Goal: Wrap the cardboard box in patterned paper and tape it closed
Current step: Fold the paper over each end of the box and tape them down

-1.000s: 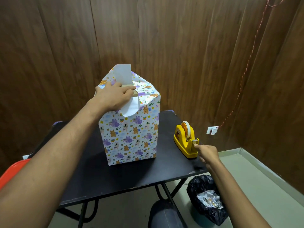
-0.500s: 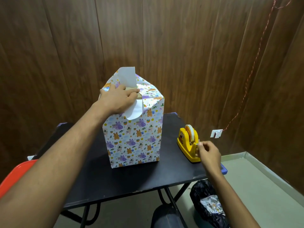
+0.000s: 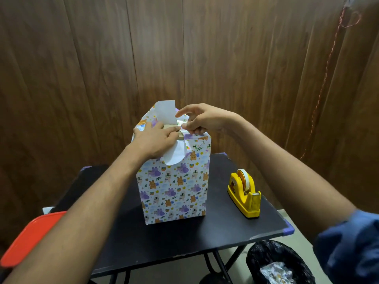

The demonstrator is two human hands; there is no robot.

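Note:
A tall box wrapped in animal-patterned paper [image 3: 174, 189] stands upright on the black table [image 3: 184, 240]. At its top a white paper flap [image 3: 165, 110] sticks up and another curls down the front. Bare cardboard [image 3: 171, 126] shows between them. My left hand [image 3: 154, 140] lies flat on the top, pressing the folded paper down. My right hand [image 3: 202, 119] is over the top right edge and pinches a short strip of clear tape [image 3: 181, 125] against the paper, index finger stretched out.
A yellow tape dispenser [image 3: 245, 193] stands on the table to the right of the box. A black bin bag with paper scraps [image 3: 274, 263] sits on the floor at the lower right. A red chair edge [image 3: 30, 238] is at the lower left. Wooden panelling stands behind.
My right hand left the dispenser with a piece of tape and rose to the top of the box. My left hand stayed pressing the paper on top.

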